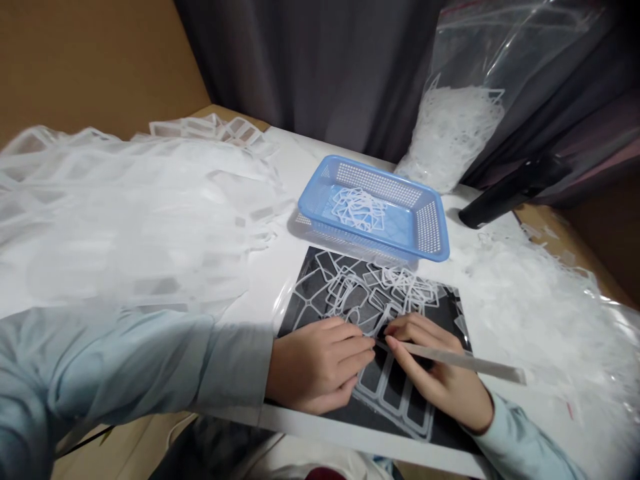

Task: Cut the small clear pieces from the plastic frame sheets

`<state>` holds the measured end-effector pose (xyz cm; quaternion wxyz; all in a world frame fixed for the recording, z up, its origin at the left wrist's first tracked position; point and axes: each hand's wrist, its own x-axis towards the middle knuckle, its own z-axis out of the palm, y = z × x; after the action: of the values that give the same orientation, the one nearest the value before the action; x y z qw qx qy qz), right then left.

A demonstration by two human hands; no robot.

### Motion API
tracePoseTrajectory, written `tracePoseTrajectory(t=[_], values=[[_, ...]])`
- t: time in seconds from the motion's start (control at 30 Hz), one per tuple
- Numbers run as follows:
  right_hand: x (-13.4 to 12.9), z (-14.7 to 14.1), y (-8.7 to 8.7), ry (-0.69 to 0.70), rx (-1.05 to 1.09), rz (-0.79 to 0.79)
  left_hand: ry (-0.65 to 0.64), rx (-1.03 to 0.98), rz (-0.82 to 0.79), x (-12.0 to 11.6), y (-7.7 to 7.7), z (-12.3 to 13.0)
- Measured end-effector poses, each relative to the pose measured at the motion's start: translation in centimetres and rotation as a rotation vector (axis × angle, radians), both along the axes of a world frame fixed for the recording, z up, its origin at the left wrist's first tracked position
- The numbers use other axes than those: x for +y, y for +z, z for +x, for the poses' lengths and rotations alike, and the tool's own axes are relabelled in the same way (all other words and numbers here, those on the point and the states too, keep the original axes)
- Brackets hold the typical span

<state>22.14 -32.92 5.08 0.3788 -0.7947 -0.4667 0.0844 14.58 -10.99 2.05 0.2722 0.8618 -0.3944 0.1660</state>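
Straightedge [465,359] sits pinched in the right grip [433,370]. Just left of that grip, the left grip [317,365] presses its fingers together against white plastic lattice [367,293] on a black mat [453,433]; beyond both grips, a blue basket [373,207].

Metal ruler [465,360]: flat, straight strip, angled across the lower mat, inner end on white plastic lattice [384,393], outer end past the mat's right edge. Lattice: rectangular cells, lying flat on black mat [447,433]. Loose white plastic frames [380,287]: thin, tangled, piled just above it.
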Motion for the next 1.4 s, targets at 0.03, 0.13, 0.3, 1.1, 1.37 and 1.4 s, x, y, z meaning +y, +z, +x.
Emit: tracePoseTrajectory(t=[0.03,0.13,0.3,1.1,1.37,1.4], values=[[0.0,0.0,0.0,0.009,-0.009,-0.011,0.0,0.001,-0.002,0.0,0.0,0.0],[-0.1,-0.1,0.1,0.03,-0.104,-0.059,-0.006,0.009,-0.01,0.0,0.0,0.2],[-0.1,-1.6,-0.3,0.002,-0.482,-0.187,-0.013,-0.012,-0.018,0.0,-0.1,0.3],[-0.2,-1.3,-0.4,0.024,-0.186,-0.117,-0.041,-0.007,0.046,0.2,-0.1,0.5],[0.1,-2.4,-0.7,0.018,-0.571,-0.205,-0.033,-0.004,0.05,0.2,-0.1,0.4],[0.1,-2.5,-0.7,0.014,-0.591,-0.209,-0.03,-0.006,0.055,0.2,-0.1,0.4]])
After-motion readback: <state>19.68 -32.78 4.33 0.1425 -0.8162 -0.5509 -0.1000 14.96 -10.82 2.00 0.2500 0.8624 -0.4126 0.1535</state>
